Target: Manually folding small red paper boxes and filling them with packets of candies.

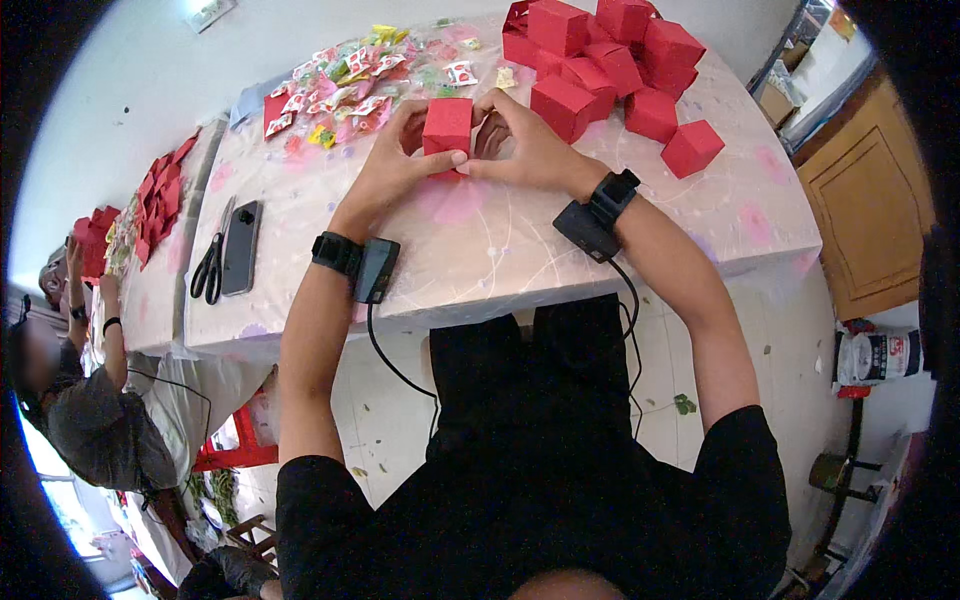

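Note:
Between my two hands a small red paper box (448, 124) stands over the table, its top face towards me. My left hand (401, 150) grips its left side, with the thumb across the lower front. My right hand (514, 142) is at its right side, fingers curled and the thumb tip at the lower right corner, meeting the left thumb. A pile of wrapped candies (352, 90) lies behind and to the left. Folded red paper boxes (600, 60) are heaped behind and to the right, with one box (693, 148) at the near end of the heap.
Black-handled scissors (213, 262) and a smartphone (241, 247) lie at the table's left. Cables hang from both wrist devices. A co-worker (97, 405) sits at an adjoining table on the left, beside flat red paper pieces (159, 199). A wooden door (866, 195) is at the right.

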Available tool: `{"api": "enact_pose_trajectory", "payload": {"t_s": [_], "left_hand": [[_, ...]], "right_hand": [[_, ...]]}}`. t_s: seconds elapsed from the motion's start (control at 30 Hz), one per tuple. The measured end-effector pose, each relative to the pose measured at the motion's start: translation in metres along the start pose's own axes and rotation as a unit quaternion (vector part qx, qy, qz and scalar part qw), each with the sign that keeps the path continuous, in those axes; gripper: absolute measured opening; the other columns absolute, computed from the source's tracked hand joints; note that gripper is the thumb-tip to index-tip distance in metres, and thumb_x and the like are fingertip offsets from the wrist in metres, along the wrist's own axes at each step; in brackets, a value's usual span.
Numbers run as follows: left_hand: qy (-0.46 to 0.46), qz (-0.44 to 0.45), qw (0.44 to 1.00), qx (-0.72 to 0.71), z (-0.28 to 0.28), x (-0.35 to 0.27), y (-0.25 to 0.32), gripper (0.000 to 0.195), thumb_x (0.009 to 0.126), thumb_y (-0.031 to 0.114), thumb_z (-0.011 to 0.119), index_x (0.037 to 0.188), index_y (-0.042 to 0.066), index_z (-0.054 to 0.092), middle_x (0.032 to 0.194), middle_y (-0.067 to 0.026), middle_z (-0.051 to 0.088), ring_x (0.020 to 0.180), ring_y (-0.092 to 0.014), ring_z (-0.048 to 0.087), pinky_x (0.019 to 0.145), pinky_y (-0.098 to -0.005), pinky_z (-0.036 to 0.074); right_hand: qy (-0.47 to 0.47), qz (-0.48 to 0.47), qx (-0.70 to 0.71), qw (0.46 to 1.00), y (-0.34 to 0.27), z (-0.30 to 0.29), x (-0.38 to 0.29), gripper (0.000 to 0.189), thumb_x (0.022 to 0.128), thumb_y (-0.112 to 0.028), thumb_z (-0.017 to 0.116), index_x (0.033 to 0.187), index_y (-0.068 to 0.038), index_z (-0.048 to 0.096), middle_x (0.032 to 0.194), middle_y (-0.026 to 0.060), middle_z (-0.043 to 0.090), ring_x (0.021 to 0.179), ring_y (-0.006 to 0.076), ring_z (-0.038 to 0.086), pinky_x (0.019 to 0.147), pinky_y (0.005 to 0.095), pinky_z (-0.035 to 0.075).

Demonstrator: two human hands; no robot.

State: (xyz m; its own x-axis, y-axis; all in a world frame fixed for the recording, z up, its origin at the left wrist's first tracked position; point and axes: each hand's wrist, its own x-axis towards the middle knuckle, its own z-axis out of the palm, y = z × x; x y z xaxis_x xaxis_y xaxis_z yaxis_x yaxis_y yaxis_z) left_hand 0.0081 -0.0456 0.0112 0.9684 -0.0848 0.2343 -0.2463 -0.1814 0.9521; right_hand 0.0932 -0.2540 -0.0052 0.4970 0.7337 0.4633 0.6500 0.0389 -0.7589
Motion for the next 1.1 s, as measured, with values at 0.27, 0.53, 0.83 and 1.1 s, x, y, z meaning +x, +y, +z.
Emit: {"api": "enact_pose_trajectory", "payload": {"t_s": [0.27,0.53,0.83,1.1], "left_hand": [[0.043,0.02,0.998,-0.042,0.007,0.0,0.001,0.075,0.074,0.016,0.088,0.133,0.003,0.043,0.128,-0.012,0.058,0.12,-0.02,0.056,0.104,-0.0356,0.045],[-0.024,0.08,0.994,-0.072,-0.006,0.006,-0.021,0.112,0.059,0.056,0.092,0.142,0.005,0.038,0.133,-0.0134,0.053,0.125,-0.024,0.052,0.105,-0.0411,0.044],[0.119,0.054,0.991,-0.038,-0.007,0.013,-0.036,0.082,0.085,0.05,0.077,0.137,0.0,0.038,0.115,-0.0102,0.048,0.11,-0.018,0.049,0.097,-0.0317,0.045],[0.165,0.044,0.982,-0.076,-0.006,0.014,-0.025,0.069,0.087,0.049,0.075,0.124,0.0,0.043,0.099,-0.0035,0.045,0.092,-0.012,0.044,0.082,-0.0254,0.041]], "right_hand": [[0.022,0.035,0.121,0.992,0.022,0.002,0.006,0.081,0.078,-0.036,0.086,0.137,-0.007,0.039,0.134,0.0146,0.049,0.124,0.0255,0.053,0.105,0.0388,0.045],[0.003,-0.005,0.089,0.996,-0.013,0.005,0.005,0.088,0.074,-0.021,0.089,0.142,-0.007,0.034,0.135,0.0153,0.05,0.122,0.0248,0.055,0.102,0.0399,0.049],[0.248,-0.005,-0.209,0.946,-0.056,-0.092,0.041,0.08,0.08,-0.028,0.084,0.14,-0.004,0.037,0.127,0.0185,0.057,0.115,0.0274,0.06,0.097,0.0383,0.052],[0.249,0.072,-0.292,0.921,-0.058,-0.213,0.073,0.083,0.08,-0.031,0.084,0.145,-0.012,0.035,0.131,0.023,0.056,0.114,0.0318,0.063,0.092,0.0418,0.056]]}}
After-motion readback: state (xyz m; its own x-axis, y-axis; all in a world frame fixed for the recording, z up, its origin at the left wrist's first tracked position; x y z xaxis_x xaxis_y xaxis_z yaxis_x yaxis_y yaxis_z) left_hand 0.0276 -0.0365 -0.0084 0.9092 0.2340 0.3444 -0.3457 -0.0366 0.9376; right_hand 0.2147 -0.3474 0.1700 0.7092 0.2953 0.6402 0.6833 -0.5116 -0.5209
